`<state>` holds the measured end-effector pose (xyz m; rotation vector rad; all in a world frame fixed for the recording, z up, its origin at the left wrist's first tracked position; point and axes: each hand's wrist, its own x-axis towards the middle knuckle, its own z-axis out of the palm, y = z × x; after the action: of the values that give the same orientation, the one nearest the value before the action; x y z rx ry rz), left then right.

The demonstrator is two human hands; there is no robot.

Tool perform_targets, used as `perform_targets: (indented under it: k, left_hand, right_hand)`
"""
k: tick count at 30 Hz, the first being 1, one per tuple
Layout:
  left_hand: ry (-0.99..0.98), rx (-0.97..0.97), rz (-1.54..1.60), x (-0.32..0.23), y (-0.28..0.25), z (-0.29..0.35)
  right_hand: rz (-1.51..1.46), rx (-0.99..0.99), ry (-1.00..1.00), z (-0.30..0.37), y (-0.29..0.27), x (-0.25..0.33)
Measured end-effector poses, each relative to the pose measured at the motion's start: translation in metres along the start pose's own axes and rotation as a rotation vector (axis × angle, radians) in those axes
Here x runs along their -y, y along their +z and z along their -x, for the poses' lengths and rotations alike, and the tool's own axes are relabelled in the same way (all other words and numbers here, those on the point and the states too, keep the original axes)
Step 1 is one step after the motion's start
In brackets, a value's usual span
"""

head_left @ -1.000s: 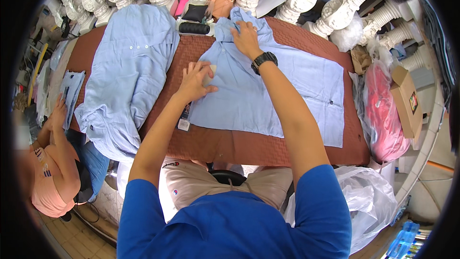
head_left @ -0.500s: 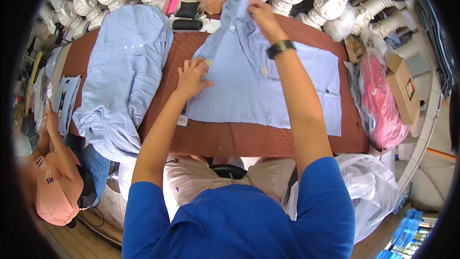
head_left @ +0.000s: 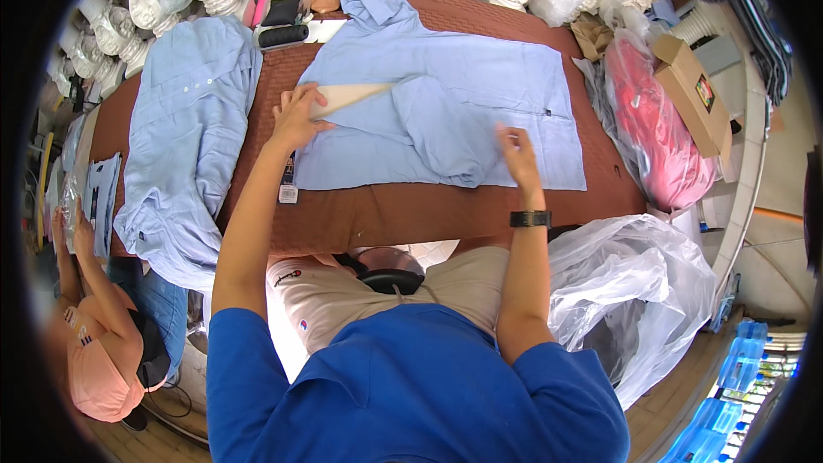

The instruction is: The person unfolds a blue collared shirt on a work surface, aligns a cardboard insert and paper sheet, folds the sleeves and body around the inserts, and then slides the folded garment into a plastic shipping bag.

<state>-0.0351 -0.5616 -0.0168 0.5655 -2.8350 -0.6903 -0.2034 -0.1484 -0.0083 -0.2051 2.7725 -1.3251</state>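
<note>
A light blue shirt lies partly folded in front of me, its collar at the far left. The cloth's near side is folded over, and a sleeve-like part lies bunched across the middle. A beige card-like panel shows between the layers. My left hand rests with spread fingers on the shirt's left edge, at the panel's end. Just over the near right part of the shirt is my right hand, its fingers apart and nothing visible in it. A hang tag sticks out at the shirt's near left corner.
Another light blue shirt lies left on the brown table cover. A black thread spool is at the far edge. Pink bagged goods and a cardboard box stand right. A co-worker sits at left.
My right hand has let go of the raised cloth and come nearer and to the right. That cloth now lies folded toward me, baring the beige panel. My left hand stays at the left edge.
</note>
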Motion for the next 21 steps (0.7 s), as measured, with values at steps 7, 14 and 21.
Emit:
perform_targets:
  k: [7,14,21]
  left_hand:
    - [0.006,-0.015,-0.008,0.001,0.004,0.004]
    - [0.000,-0.009,0.008,-0.001,0.004,-0.002]
    - [-0.032,0.016,-0.017,0.002,0.002,0.003]
  right_hand:
    - [-0.139,0.176,-0.056,0.015,-0.014,0.024]
    - [0.014,-0.005,-0.034,-0.017,-0.035,-0.014]
    - [-0.624,0.252,0.044,0.024,-0.016,0.037]
